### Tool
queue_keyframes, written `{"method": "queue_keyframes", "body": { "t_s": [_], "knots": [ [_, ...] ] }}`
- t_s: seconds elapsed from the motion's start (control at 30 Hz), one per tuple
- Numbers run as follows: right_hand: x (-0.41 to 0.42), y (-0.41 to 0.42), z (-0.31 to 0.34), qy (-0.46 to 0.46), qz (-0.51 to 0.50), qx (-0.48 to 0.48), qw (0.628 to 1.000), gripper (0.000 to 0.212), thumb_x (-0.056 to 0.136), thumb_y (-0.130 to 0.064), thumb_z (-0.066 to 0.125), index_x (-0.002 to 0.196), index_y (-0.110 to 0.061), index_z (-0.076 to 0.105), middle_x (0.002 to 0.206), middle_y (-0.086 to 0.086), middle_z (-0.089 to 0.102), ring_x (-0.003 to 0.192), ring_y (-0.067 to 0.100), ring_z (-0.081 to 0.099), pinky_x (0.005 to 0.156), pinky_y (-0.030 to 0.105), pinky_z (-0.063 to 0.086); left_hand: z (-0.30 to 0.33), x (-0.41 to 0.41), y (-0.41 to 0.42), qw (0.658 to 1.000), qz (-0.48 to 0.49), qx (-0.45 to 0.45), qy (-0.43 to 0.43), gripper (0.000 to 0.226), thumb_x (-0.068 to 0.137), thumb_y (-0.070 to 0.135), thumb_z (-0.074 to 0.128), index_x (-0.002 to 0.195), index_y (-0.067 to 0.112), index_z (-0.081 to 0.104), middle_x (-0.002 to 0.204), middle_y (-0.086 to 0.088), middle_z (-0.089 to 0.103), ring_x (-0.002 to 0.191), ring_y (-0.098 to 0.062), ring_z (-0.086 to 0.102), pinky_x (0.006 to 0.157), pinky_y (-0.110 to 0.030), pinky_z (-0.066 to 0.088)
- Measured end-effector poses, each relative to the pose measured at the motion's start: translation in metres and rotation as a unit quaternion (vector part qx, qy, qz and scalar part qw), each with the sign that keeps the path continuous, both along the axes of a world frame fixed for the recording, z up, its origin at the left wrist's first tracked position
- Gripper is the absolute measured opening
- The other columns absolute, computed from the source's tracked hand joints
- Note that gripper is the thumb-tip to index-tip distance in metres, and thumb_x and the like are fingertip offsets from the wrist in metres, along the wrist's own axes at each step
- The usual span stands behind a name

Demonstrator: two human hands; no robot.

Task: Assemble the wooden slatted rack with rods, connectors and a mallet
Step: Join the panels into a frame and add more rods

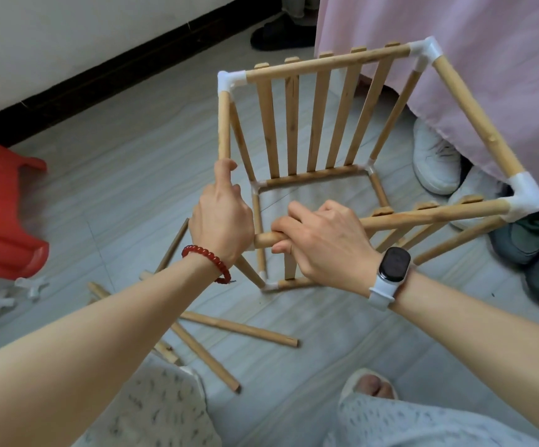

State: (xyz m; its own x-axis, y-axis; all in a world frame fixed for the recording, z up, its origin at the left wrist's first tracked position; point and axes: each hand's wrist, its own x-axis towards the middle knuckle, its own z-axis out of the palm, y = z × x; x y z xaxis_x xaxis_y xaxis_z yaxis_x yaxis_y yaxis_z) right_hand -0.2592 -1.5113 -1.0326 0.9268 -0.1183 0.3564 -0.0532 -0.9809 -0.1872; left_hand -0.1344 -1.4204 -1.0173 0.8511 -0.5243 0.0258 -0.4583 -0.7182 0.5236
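The rack (319, 124) stood mostly built on the floor (132, 162), directly ahead of and under both hands. Three of its upper corners already carried white connectors (426, 51), and the bottom frame looked joined at every corner that showed. One slatted panel stood finished on the far side; a second hung beneath the near top rod (432, 214), partly hidden by the right hand.

What seemed left was the upper corner nearest the person. The left hand (221, 221) was wrapped over that corner, its fingers reaching up to the end of the side rod (224, 124), so whether a connector sat under the palm could not be told. The right hand (323, 240) was curled firmly round the bare end of the near top rod, just beside the left hand, likely steering it into the joint.

Below the left forearm, several loose rods (239, 329) lay on the floor, and spare white connectors (31, 285) sat farther out to the left, so more building probably remained. No mallet was in sight.

The wood looked pale and smooth, the joints wrapped white.
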Motion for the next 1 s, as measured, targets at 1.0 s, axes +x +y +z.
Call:
{"method": "queue_keyframes", "body": {
  "t_s": [1.0],
  "knots": [
    [0.004,-0.001,0.001,-0.011,-0.002,0.008,1.000,0.036,0.087,-0.040,0.039,0.081,-0.016,0.065,0.069,-0.001,0.054,0.040,0.019,0.042,0.046,0.030,0.038,-0.004,0.002,-0.003,0.998,0.005,-0.045,0.039,0.028,0.100,0.011,0.025,0.126,0.018,0.032,0.079,-0.013,0.051,0.055,-0.020,0.043,0.045,-0.028,0.026]
  ]
}}
